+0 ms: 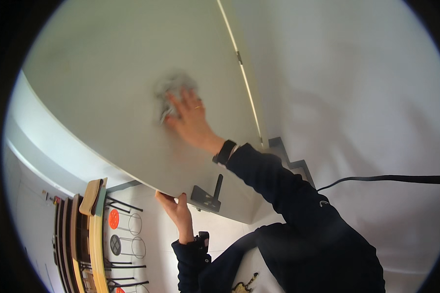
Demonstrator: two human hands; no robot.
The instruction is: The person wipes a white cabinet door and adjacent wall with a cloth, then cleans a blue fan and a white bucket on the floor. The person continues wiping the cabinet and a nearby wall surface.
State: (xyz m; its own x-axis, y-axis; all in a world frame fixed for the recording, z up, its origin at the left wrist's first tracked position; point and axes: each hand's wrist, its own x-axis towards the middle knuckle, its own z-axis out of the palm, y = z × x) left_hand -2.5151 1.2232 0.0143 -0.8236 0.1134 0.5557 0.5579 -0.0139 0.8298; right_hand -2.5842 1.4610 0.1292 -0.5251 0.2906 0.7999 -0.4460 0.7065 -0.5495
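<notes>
A pale door panel (pixel 106 99) fills much of the view. My right hand (pixel 192 122), fingers spread, presses a crumpled grey cloth (pixel 176 82) against its face; the cloth and fingertips are blurred. A ring and a dark wristband show on that arm. My left hand (pixel 178 212) grips the free edge of the door, near the dark grey lever handle (pixel 218 188) and its plate. The fingers behind the door edge are partly hidden.
A bright gap with a hinge (pixel 239 58) runs along the door's far side. A white wall (pixel 337 91) with grey skirting (pixel 304 170) stands at right. Tables (pixel 97 241), an orange stool (pixel 113 219) and a dark stool (pixel 115 244) are at lower left. A dark strap (pixel 396 178) crosses at right.
</notes>
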